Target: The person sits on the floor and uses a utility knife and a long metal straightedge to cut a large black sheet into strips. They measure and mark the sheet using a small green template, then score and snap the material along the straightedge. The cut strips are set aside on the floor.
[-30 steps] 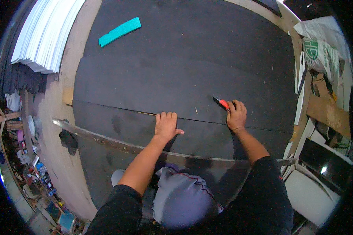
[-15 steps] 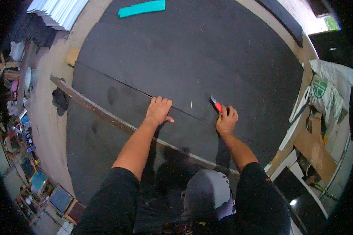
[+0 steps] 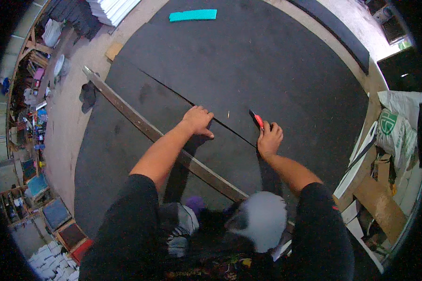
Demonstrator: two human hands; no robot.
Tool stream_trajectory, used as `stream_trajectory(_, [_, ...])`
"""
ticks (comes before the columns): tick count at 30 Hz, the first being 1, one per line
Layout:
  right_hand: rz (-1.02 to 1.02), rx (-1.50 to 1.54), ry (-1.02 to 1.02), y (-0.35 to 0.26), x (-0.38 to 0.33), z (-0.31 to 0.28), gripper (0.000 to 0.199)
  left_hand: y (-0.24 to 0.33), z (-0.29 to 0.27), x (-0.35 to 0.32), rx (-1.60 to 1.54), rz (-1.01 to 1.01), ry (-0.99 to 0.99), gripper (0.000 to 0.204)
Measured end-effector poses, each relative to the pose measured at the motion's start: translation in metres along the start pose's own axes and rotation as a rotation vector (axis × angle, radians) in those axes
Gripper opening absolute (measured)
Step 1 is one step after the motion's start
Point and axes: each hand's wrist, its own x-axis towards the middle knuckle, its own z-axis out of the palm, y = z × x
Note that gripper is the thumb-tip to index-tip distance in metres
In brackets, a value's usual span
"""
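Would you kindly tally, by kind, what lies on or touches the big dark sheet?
Hands: 2, left hand and right hand
Red utility knife: 1
Long straightedge bar: 1
Teal strip: 1
Total: 5

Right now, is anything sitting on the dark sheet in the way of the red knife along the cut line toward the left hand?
Almost nothing: between the red knife in the right hand and the left hand, the dark sheet shows only the cut line and a tiny pale fleck beside it. The left hand's thumb rests close to the line.
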Motion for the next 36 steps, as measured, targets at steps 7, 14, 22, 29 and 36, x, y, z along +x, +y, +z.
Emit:
stream_trajectory(7, [-0.237,0.213,-0.565,-0.031,0.081,-0.087,0.035,0.0,0.01,0.011,-0.003,0.073,-0.074,0.08])
stream_trajectory(14, [-0.368,0.372,-0.515,-0.015,0.015,-0.104,0.042,0.032,0.021,-0.018,0.019,-0.002,0.292,0.067])
stream_trajectory(22, [-0.447,0.215,-0.644,-0.019,-0.005,-0.118,0.068,0.04,0.019,-0.026,0.0,-0.022,0.386,0.064])
stream_trajectory(29, [-0.48,0.157,-0.653,-0.024,-0.003,-0.115,0.067,0.04,0.015,-0.029,0.026,-0.022,0.379,0.063])
stream_trajectory(36, [-0.492,0.085,-0.674,-0.033,-0.001,-0.119,0.061,0.041,0.015,-0.031,0.031,-0.02,0.371,0.062])
